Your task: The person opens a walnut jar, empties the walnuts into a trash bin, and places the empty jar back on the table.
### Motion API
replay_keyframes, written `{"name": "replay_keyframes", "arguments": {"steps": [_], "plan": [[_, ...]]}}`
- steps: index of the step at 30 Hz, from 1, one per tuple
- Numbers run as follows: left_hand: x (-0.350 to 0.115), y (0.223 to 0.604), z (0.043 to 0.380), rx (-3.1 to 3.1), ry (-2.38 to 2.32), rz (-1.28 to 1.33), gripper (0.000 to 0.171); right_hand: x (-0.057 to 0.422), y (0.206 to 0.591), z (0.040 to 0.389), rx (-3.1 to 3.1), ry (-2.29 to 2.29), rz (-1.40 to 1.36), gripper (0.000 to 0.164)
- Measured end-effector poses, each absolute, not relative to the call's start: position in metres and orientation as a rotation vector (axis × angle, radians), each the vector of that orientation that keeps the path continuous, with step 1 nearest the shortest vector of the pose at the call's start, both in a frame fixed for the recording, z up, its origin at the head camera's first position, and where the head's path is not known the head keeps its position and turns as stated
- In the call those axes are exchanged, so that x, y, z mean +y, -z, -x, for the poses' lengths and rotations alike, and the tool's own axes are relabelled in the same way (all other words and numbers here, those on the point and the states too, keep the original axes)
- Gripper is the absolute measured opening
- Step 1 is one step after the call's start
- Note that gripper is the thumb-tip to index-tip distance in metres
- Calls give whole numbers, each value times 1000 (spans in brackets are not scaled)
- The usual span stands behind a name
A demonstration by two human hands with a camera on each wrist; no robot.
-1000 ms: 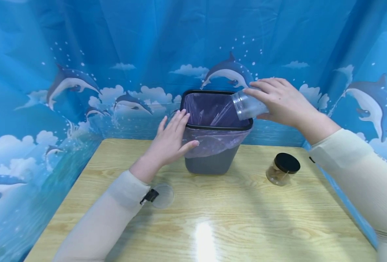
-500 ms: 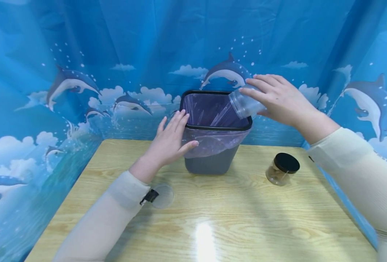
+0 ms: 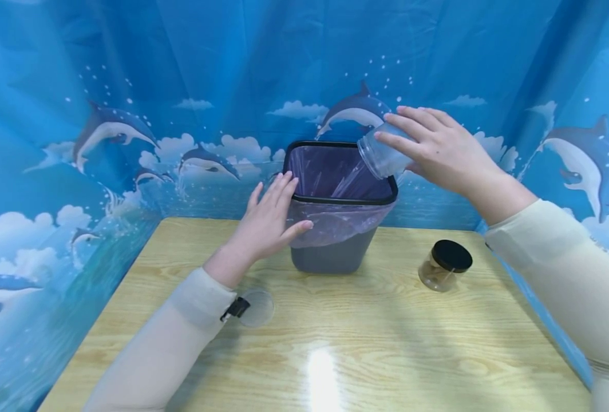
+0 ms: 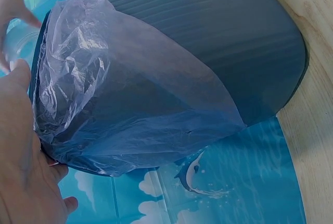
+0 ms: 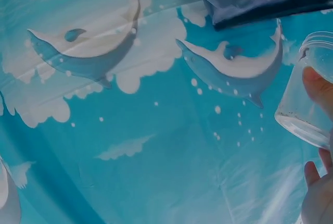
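My right hand (image 3: 446, 151) grips a clear plastic jar (image 3: 382, 153), tilted with its open mouth over the right side of a dark trash bin (image 3: 325, 260). In the right wrist view the thumb presses the wall of the jar (image 5: 292, 101), and small dark specks show near its base. A translucent purple bag (image 3: 335, 223) lines the bin and folds out over its black rim. My left hand (image 3: 263, 224) rests at the bin's left rim, fingers straight and thumb extended across the front. The left wrist view shows this hand (image 4: 26, 166) along the rim, over the bag's edge.
A clear jar with a black lid (image 3: 451, 256) and tan pieces inside stands on the wooden table (image 3: 387, 343), right of the bin. A clear round lid (image 3: 258, 308) lies beside the left wrist's black clip. Behind hangs a blue dolphin-print curtain (image 3: 206, 57).
The right hand has risen slightly and tipped the clear jar further, its mouth shifting left over the bin. The left hand and the bin have stayed in place.
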State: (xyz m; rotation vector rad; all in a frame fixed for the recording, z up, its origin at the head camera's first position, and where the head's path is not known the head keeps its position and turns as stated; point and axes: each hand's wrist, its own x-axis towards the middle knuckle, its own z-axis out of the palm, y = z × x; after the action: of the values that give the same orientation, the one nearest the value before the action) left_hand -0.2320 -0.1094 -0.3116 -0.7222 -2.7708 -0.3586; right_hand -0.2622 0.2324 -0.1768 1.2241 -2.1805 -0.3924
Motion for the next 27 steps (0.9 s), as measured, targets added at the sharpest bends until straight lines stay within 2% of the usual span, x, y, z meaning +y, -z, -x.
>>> {"name": "replay_keyframes", "arguments": {"steps": [6,11,18,27], "plan": [[-108,312,232,-2776,359,727,96,239,188,262,-2223,537,-1264,82],[-108,311,232,-2780,357,713,95,239,187,262,-2212,564,-1254,85],[-109,311,231,-2779,369,720,95,238,187,263,-2191,550,-1257,81],[-108,311,231,-2780,365,714,95,230,178,258,-2188,474,-1194,93]]}}
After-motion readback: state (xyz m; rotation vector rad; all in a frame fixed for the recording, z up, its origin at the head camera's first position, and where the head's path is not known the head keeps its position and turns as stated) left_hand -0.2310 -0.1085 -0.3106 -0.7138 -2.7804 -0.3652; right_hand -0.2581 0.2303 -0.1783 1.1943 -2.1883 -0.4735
